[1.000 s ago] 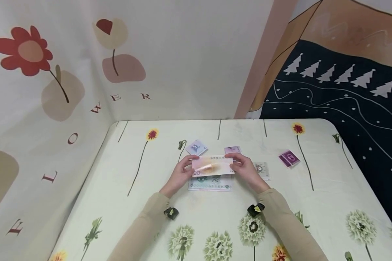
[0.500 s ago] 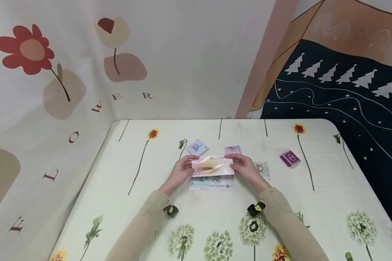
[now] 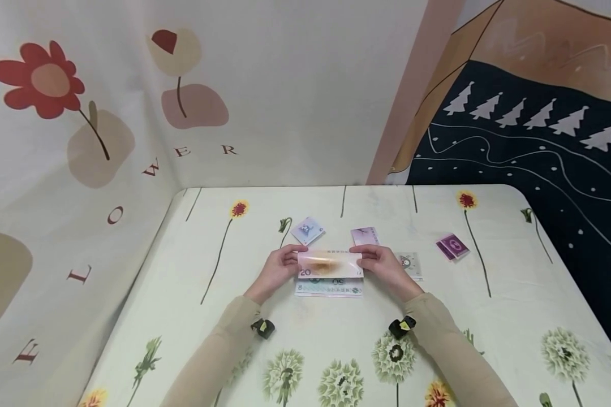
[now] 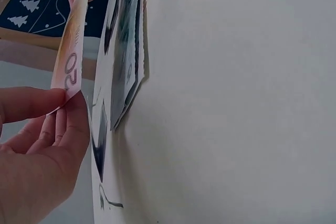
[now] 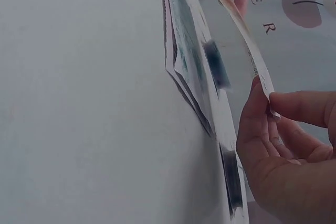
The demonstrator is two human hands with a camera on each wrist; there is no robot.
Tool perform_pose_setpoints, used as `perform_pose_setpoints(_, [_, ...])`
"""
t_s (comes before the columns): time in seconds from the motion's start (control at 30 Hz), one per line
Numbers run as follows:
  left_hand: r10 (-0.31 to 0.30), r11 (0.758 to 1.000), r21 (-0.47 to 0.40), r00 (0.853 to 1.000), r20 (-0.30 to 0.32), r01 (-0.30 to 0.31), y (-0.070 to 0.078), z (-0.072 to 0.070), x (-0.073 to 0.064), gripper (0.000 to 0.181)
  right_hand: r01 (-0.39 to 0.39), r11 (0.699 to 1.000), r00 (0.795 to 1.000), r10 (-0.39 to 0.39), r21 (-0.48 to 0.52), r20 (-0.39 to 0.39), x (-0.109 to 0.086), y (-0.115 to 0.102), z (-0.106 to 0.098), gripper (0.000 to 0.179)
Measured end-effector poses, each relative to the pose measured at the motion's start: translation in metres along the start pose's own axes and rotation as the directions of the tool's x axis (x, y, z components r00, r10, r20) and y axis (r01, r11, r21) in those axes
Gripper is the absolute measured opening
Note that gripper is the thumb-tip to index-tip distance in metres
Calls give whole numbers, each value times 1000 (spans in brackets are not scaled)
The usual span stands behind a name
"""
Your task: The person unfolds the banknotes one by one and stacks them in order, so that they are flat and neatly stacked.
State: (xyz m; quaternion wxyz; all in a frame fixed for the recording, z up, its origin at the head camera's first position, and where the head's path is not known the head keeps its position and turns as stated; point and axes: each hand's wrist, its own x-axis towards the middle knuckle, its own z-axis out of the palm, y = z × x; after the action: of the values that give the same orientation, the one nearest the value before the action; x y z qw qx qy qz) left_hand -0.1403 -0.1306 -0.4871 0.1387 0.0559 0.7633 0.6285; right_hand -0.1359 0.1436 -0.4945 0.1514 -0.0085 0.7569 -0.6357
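Note:
A pinkish-orange banknote (image 3: 331, 264) marked 20 is stretched between my two hands above the table. Its left end is pinched by thumb and fingers of my left hand (image 3: 277, 270), and the right end by my right hand (image 3: 385, 268). Both wrist views show the grip, with the banknote (image 4: 73, 51) apart from the tabletop. Under it lies a small stack of green banknotes (image 3: 328, 289), the top one marked 50, partly covered in the head view. From the right wrist, the stack (image 5: 186, 45) shows several layered edges.
Behind my hands lie a folded bluish-purple note (image 3: 308, 230) and a pinkish-purple note (image 3: 365, 236). A grey-green note (image 3: 411, 264) lies beside my right hand, and dark purple folded notes (image 3: 452, 247) farther right. The table (image 3: 183, 339) has a flowered cloth.
Both hands have lowered slightly toward the near side with the banknote. It looks narrower from above, and more of the pinkish-purple note behind shows. The notes on the table have stayed put.

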Motion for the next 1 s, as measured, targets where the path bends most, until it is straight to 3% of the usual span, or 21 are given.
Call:
perform_pose_setpoints(0.17, [-27, 999, 17, 999, -19, 27, 2, -2, -2, 42, -11, 998, 1000, 11, -60, 3, -4, -5, 1, 30])
perform_pose_setpoints(0.43, [-81, 993, 84, 996, -27, 83, -4, -3, -5, 36, 56, 970, 998, -51, -238, 26, -7, -6, 1, 29])
perform_pose_setpoints(0.7, [-119, 978, 172, 993, -12, 119, -12, -3, -7, 30, 19, 946, 998, 0, -324, 58, -11, -5, 5, 30])
perform_pose_setpoints(1.0, [-95, 955, 278, 995, -34, 101, -7, 1, -11, 28, 42, 912, 998, -22, -408, 54, -14, -5, 6, 30])
